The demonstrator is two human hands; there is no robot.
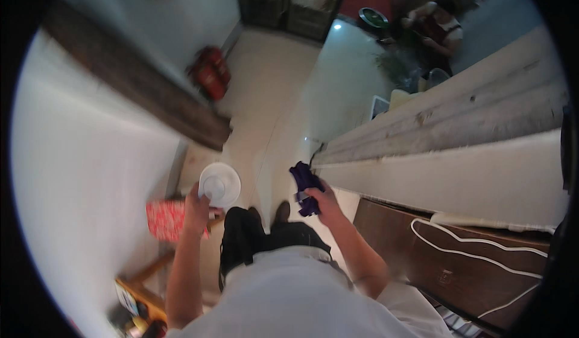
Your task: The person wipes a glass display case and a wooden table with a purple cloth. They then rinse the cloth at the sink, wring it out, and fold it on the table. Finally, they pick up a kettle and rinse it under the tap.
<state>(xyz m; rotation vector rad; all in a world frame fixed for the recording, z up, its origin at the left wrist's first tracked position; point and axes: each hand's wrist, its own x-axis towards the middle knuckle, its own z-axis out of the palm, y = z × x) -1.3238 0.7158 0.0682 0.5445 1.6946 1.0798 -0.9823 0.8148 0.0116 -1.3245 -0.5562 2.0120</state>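
My left hand (pixel 196 212) is closed on the rim of a round white bowl (pixel 230 186), held out over the floor. A paler round shape shows inside it; I cannot tell whether that is its base or a second dish. In my right hand (pixel 326 204) is a bunched dark purple cloth (pixel 306 172), hanging folded between thumb and fingers. A small pale patch on it shows by the thumb. The two hands are apart, on either side of my dark trousers.
A pale tiled floor (pixel 259 102) leads ahead to a glass-fronted cabinet (pixel 310 3). Red objects (pixel 211 73) stand by the left wall. A red patterned box (pixel 166 218) sits near my left hand. To the right are a brown cabinet (pixel 392 235) with white cable and, farther off, another person (pixel 439 33).
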